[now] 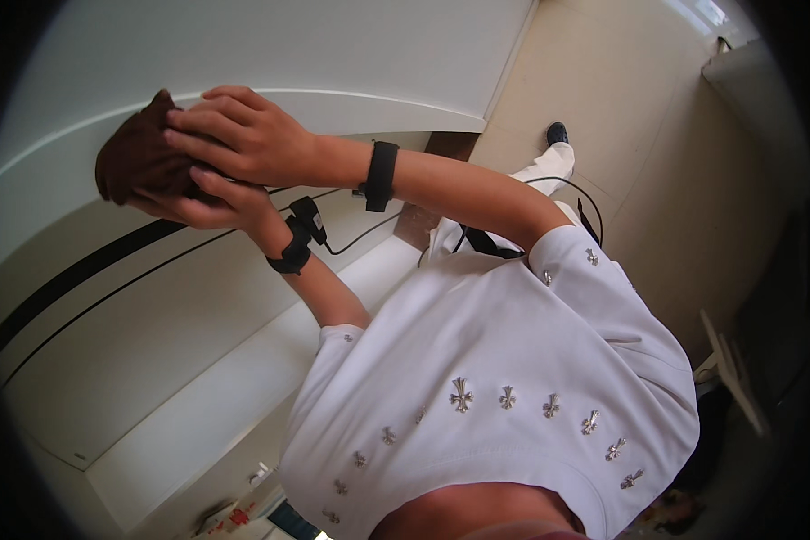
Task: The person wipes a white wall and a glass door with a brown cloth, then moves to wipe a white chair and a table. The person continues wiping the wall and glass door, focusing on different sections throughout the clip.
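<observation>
A crumpled dark brown cloth (142,158) is bunched between both hands in front of a white panel, at the upper left of the view. My right hand (246,135) presses on it from above, fingers bent over its near side. Below, my left hand (209,202) supports the cloth from underneath, with its fingers partly hidden by the folds. Each wrist wears a black strap: one on the right wrist (381,177), another on the left wrist (291,250). A small black box (308,219) with a cable sits beside the left strap.
The white panel (310,47) with a curved-looking edge runs across the top. Under it lie a black strip (88,283) and a white recess or shelf (196,412). A black cable (597,209) loops near my legs. Pale floor (601,101) and a dark shoe (557,133) show at upper right.
</observation>
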`<move>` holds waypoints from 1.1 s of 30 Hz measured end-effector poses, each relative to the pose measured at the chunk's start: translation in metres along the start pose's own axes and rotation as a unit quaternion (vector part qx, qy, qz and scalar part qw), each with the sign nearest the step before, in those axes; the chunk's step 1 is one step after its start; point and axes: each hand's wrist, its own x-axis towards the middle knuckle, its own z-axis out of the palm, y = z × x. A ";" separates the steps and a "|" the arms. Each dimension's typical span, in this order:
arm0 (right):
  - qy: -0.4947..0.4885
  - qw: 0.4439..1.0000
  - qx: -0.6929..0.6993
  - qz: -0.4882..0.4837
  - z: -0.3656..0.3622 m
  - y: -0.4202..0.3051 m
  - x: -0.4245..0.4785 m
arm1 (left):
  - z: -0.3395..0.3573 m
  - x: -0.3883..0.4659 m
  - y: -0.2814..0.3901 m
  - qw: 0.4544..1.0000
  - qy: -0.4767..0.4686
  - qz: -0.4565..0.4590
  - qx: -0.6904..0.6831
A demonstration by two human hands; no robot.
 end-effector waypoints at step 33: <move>-0.736 0.559 0.084 0.374 -0.020 0.116 0.093 | 0.042 -0.008 -0.063 0.851 -0.110 -0.510 0.056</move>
